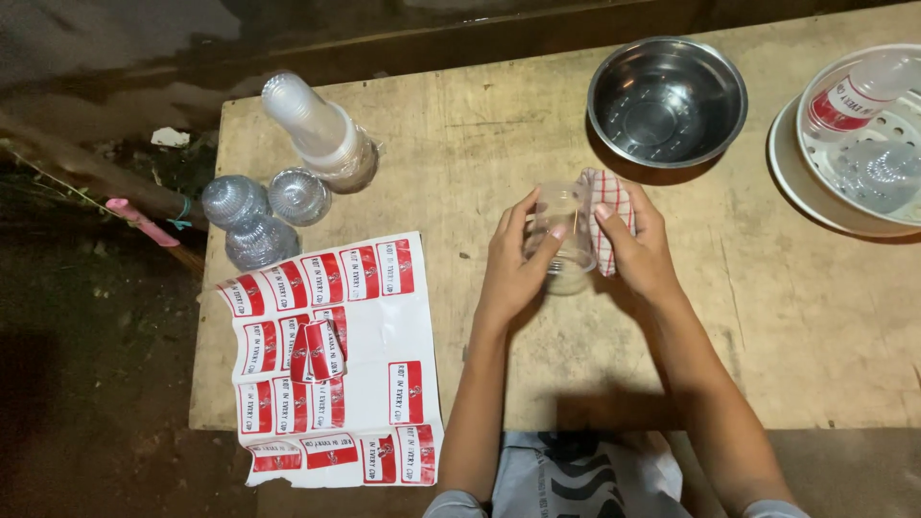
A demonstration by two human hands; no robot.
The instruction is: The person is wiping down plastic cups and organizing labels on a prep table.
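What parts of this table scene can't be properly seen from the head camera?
- Clear plastic cup: sides covered by left hand and right hand.
- Red-checked cloth: mostly hidden behind the right hand.
- White perforated tray: cut off by the right edge.
- Red-and-white sticker sheet: lower edge hangs over the wooden table.

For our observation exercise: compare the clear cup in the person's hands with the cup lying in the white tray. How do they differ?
The held cup is bare, with no sticker showing; the tray cup wears a red-and-white label. The held cup is gripped by the left hand and the right hand, which also holds a checked cloth; the tray cup lies untouched on its side in the white tray. Both are clear plastic.
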